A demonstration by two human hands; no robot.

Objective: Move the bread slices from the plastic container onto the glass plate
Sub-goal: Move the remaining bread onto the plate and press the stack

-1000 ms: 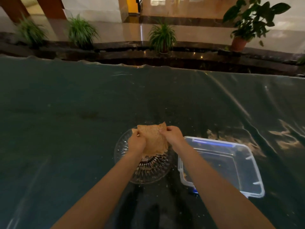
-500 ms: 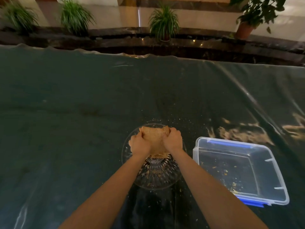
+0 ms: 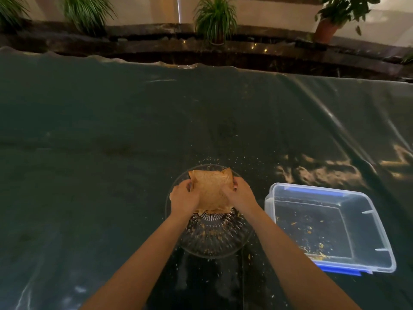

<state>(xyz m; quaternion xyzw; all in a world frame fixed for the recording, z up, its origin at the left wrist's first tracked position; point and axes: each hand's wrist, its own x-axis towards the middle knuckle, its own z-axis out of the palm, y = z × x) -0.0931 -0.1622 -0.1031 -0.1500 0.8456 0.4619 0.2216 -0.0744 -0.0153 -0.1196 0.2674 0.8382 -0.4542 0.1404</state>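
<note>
The bread slices [image 3: 211, 191] sit stacked over the far half of the glass plate [image 3: 214, 245], brown crust side up, roughly square with no clear long axis; one corner points away toward the far edge of the table and the stack's near edge faces the person. Thin edges of lower slices show along that near edge. The left hand [image 3: 184, 201] grips the stack's left side and the right hand [image 3: 240, 195] grips its right side, fingers curled and pressed against the bread, thumbs on top. Whether the stack already rests on the glass or is held just above it, I cannot tell.

The plate's near half is bare ribbed glass scattered with crumbs. Just beside it, to the right, stands the clear plastic container [image 3: 380, 233] with blue clips, its long axis running away from the person and slightly left. It holds only crumbs and a few small scraps [image 3: 317, 253] near its front wall. More crumbs speckle the dark green table cover [image 3: 111, 142] around the plate.
</note>
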